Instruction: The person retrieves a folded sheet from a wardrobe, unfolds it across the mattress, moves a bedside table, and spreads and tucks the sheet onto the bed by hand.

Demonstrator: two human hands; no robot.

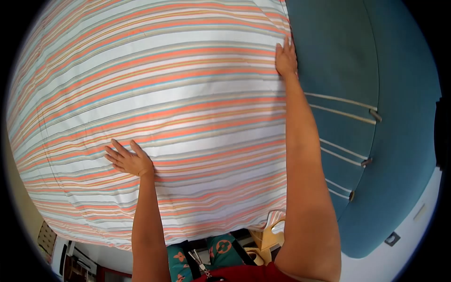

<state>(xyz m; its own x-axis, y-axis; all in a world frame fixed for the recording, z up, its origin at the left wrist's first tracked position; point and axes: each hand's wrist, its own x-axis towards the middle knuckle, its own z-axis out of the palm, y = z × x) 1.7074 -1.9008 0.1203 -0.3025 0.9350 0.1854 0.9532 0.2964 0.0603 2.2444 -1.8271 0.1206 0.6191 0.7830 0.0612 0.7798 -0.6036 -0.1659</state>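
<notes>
A striped sheet [202,89] in white, orange, grey and blue covers the wide flat surface before me, with small wrinkles at the left and near edges. My left hand [130,161] lies palm down on the sheet, left of the middle, its fingers spread and holding nothing. Farther off, my right hand [286,58] rests on the sheet's right edge, beside the blue padded panel [338,61]. Its fingers are slightly apart, and no fold of cloth shows between them.
Pale straps with toggles [367,162] run across the padded panel on the right. Below it, a socket [392,238] is on the white wall. A yellow wooden piece [268,238] stands near my body. Dark shelving [77,268] is at the lower left.
</notes>
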